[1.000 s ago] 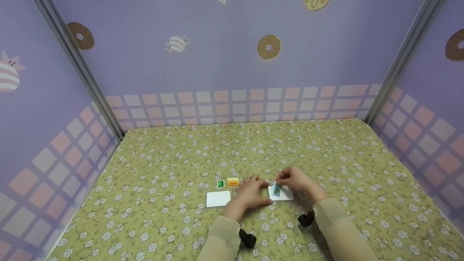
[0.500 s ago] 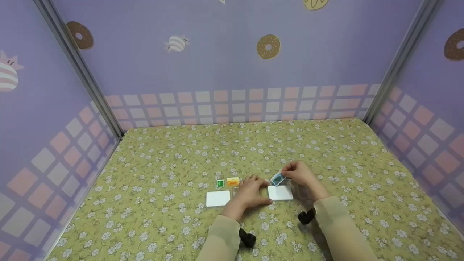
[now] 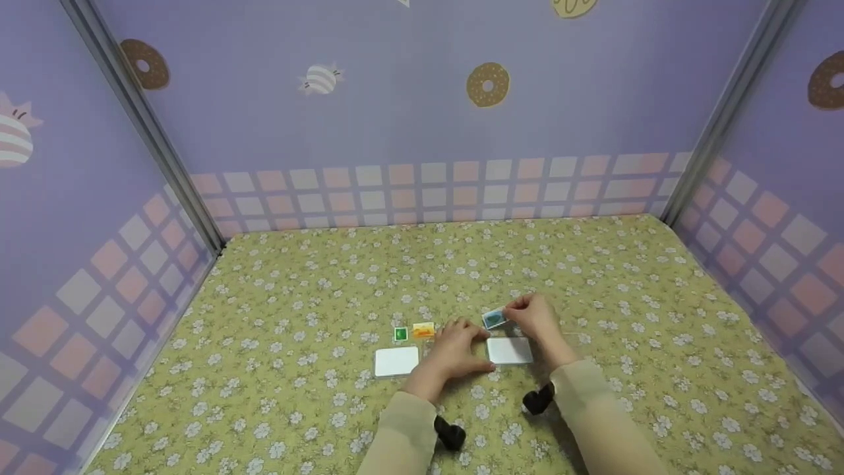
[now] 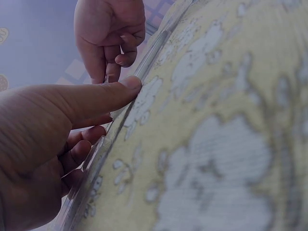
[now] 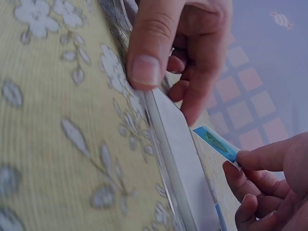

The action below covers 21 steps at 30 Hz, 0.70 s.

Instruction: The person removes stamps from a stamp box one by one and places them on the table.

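My right hand (image 3: 539,323) pinches a small blue stamp (image 3: 494,319) between thumb and forefinger, just behind the white card (image 3: 510,351). White-bordered, it bears a green leaf picture, seen on the stamp (image 5: 215,143) in the right wrist view. With thumb and forefinger spread across its left end, my left hand (image 3: 455,351) holds the white card at its near and far corners. The card looks like a thick block with a clear plastic rim (image 4: 144,67) around it.
To the left lies a second white card (image 3: 397,361). Behind it sit a green stamp (image 3: 401,334) and an orange-yellow stamp (image 3: 423,330). Clear plastic (image 3: 566,339) shows faintly right of the right hand. Purple walls (image 3: 422,132) enclose the flowered tablecloth (image 3: 316,284).
My right hand has lifted the blue stamp off the white card and moved it to the far side, then slightly left, turning it. My left hand stays put.
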Motion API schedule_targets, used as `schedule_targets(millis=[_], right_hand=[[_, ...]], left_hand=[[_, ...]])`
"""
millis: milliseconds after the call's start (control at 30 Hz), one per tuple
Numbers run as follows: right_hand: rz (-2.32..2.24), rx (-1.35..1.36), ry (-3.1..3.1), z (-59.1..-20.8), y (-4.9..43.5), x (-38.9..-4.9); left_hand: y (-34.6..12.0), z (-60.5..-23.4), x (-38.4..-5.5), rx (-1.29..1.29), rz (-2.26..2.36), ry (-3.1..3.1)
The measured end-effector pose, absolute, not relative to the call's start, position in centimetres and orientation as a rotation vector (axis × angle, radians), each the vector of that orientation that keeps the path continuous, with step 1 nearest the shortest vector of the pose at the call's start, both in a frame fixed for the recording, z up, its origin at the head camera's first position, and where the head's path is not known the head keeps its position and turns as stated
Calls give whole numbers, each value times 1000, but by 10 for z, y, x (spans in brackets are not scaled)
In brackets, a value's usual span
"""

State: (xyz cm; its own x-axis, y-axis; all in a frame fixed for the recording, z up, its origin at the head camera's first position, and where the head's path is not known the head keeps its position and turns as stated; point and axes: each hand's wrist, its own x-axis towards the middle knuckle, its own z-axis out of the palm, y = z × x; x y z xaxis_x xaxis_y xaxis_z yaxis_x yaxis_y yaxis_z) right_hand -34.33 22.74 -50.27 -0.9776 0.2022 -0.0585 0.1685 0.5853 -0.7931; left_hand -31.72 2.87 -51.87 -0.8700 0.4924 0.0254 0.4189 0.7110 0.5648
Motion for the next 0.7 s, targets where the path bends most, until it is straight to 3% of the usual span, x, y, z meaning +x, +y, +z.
schedule_targets(millis=[700], right_hand=[[1219,-369,-2896,-503,225,-339]], left_hand=[[29,-518,-317,745,856,2799]])
